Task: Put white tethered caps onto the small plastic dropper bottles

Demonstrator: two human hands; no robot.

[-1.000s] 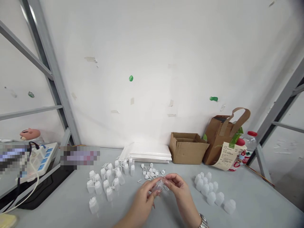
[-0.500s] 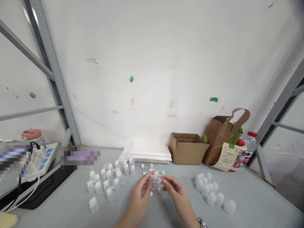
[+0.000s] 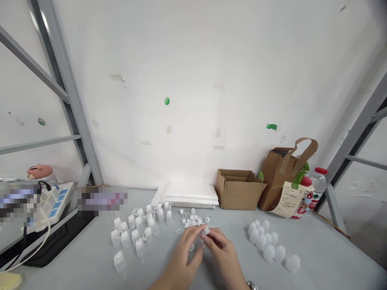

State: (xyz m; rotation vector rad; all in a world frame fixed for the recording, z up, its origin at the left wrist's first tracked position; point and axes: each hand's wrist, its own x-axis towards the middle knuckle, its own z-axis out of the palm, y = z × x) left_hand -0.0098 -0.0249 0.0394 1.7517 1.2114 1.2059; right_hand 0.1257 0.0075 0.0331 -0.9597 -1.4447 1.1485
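Just in front of a pile of white caps (image 3: 191, 220), my two hands meet at a small translucent squeeze bottle. My left hand (image 3: 186, 251) is curled around the bottle's side, its fingers hiding most of the body. The thumb and fingers of my right hand (image 3: 223, 247) pinch the white cap (image 3: 206, 230) at the bottle's top. To the left stands a group of small squeeze bottles (image 3: 125, 239), many with tethered caps. Translucent bottles without tethered caps (image 3: 261, 241) sit to the right.
White padded envelopes (image 3: 190, 195) lie against the wall, beside an open cardboard box (image 3: 240, 195). A brown paper bag (image 3: 273, 173) and a red-capped bottle (image 3: 319, 183) stand at the back right. At the left are a power strip (image 3: 60, 203) and cables.
My left hand has turned and shifted slightly right with the bottle. My right hand has closed in, and its fingers now meet the left hand's at the bottle's top.
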